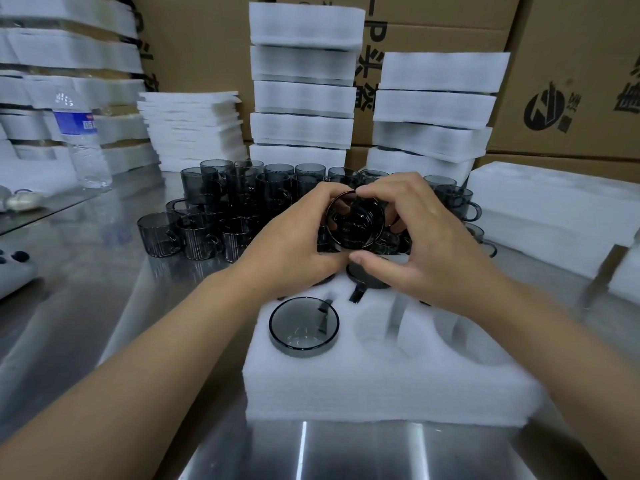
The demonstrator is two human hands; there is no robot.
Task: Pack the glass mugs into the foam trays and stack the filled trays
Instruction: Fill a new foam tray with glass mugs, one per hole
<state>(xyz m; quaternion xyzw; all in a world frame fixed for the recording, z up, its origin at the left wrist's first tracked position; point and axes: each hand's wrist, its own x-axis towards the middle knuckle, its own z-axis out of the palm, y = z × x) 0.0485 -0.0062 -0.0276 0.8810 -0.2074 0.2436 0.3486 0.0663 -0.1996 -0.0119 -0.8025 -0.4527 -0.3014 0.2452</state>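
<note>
Smoked mug (355,221) cupped between left hand (294,244) and right hand (426,247) fingertips

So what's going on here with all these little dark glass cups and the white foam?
A person is packing smoky glass mugs into a foam tray on a metal table. The left hand and right hand together hold a mug just above it. A packed mug sits in the near-left pocket, a second mug shows partly under the hands, and two near pockets are empty. Loose mugs wait behind, with stacked trays beyond.
</note>
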